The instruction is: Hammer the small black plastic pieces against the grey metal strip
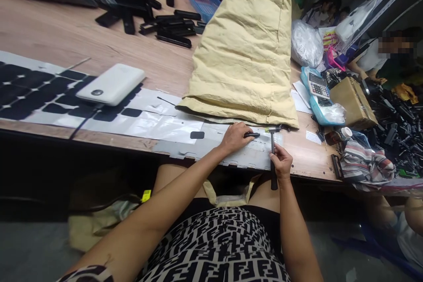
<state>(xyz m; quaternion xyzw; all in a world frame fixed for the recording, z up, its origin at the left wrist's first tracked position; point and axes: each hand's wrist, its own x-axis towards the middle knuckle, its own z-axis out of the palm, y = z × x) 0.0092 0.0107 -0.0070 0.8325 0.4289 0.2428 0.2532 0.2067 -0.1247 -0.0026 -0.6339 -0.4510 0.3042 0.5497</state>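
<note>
Before me I have a wood-grain table (155, 68); on it lie a long white sheet (158, 119), a grey sheet (178, 149) at my edge, scattered black parts (173, 40), a pale yellow cloth (244, 66) and, rightward, a striped cloth (360, 163).

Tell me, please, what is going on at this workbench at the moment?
A person's left hand holds a small black piece over a grey sheet at the table's near edge. The right hand grips a hammer by its handle, its head apart from the piece in this view. A large yellow cloth lies just beyond both hands.
</note>
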